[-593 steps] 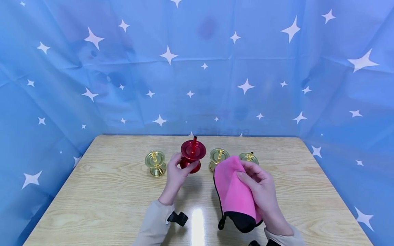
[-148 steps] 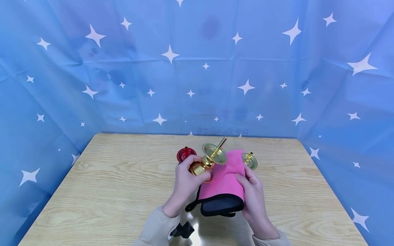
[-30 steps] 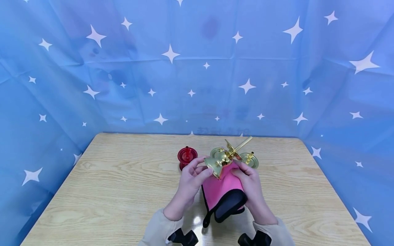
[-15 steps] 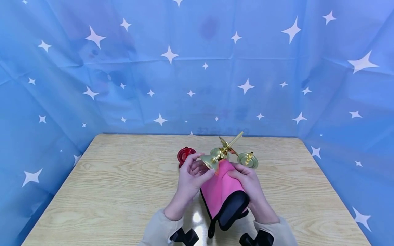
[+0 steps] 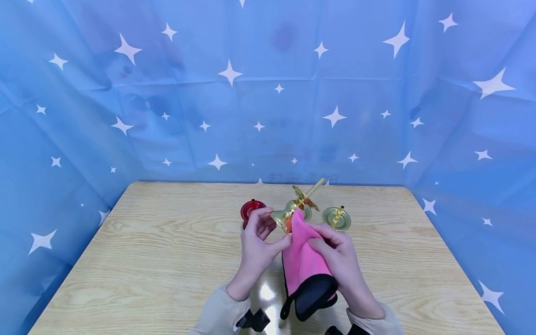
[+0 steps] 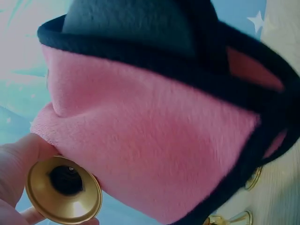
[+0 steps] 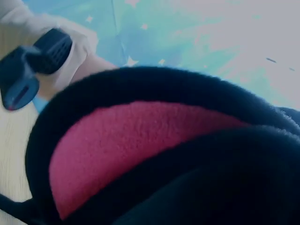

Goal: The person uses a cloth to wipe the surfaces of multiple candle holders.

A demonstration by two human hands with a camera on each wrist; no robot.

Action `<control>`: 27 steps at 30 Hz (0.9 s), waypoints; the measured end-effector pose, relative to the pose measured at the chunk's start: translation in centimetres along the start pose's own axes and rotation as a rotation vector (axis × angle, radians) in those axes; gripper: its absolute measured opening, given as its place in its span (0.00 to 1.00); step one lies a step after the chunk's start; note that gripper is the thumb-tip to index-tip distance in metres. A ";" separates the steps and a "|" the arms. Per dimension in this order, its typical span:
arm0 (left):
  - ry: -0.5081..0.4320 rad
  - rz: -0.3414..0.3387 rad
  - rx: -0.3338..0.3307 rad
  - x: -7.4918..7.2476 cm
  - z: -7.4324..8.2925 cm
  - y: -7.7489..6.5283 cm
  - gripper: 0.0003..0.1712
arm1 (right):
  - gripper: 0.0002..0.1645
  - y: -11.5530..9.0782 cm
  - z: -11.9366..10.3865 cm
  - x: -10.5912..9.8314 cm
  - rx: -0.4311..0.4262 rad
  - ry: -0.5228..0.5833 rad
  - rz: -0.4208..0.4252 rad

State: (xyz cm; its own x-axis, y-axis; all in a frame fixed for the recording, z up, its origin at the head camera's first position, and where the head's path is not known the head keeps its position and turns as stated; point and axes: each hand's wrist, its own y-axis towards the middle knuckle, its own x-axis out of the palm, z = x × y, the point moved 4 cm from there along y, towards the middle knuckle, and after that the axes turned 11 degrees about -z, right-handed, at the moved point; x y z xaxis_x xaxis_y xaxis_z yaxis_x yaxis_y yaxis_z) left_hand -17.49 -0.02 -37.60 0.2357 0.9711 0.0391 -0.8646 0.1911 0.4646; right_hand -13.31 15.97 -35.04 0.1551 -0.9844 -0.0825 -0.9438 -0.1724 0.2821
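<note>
My left hand (image 5: 256, 246) grips a gold candle holder (image 5: 289, 211) by the flared base, fingers and thumb at its rim. It is lifted off the table and tilted, its thin stem pointing up and right. The hollow underside (image 6: 70, 197) of the base faces the camera in the left wrist view. My right hand (image 5: 342, 253) pinches a pink cloth (image 5: 305, 258) with black edging and a black loop. The cloth's upper tip lies against the holder near its waist. In the right wrist view the black-edged cloth (image 6: 150, 122) hides the fingers.
Behind the left hand stands a red candle holder (image 5: 250, 208). Another gold candle holder (image 5: 308, 214) shows partly behind the held one, and a further gold holder (image 5: 337, 218) stands to the right. A blue star-printed curtain (image 5: 268, 93) hangs behind the wooden table (image 5: 138, 251).
Early on, the left hand held the red holder, now set down, and a gold one stood at left. Over the last second, the held gold holder shifts left and the cloth tip rises along it.
</note>
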 end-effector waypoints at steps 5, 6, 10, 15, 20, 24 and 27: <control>-0.120 0.011 -0.046 -0.1 -0.1 -0.1 0.31 | 0.20 -0.1 -0.3 0.4 -0.239 -0.148 0.012; -0.146 0.015 -0.056 -0.1 -0.1 0.0 0.31 | 0.21 -0.1 -0.3 0.4 -0.268 -0.171 0.019; -0.223 0.024 -0.088 -0.3 -0.1 0.0 0.31 | 0.20 0.2 0.4 0.4 -0.260 -0.226 0.059; -0.263 0.020 -0.120 -0.4 -0.2 -0.1 0.30 | 0.15 1.0 2.1 -0.1 -0.063 -0.167 0.087; -0.277 -0.004 -0.166 -0.1 -0.5 -0.2 0.30 | 0.17 1.3 3.3 -0.7 0.171 0.044 0.148; -0.255 -0.020 -0.214 0.1 -0.9 -0.3 0.30 | 0.20 1.2 3.3 -0.7 0.232 0.120 0.185; -0.209 -0.031 -0.248 0.2 -1.1 -0.2 0.29 | 0.20 1.2 3.2 -0.5 0.210 0.092 0.169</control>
State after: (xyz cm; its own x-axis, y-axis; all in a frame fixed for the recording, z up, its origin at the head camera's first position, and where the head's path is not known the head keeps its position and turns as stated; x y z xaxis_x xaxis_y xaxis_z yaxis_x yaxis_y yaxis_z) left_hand -17.77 0.32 -38.68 0.3275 0.9187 0.2209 -0.9312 0.2742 0.2401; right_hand -15.42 16.33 -37.70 0.0076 -0.9992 0.0390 -0.9969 -0.0045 0.0789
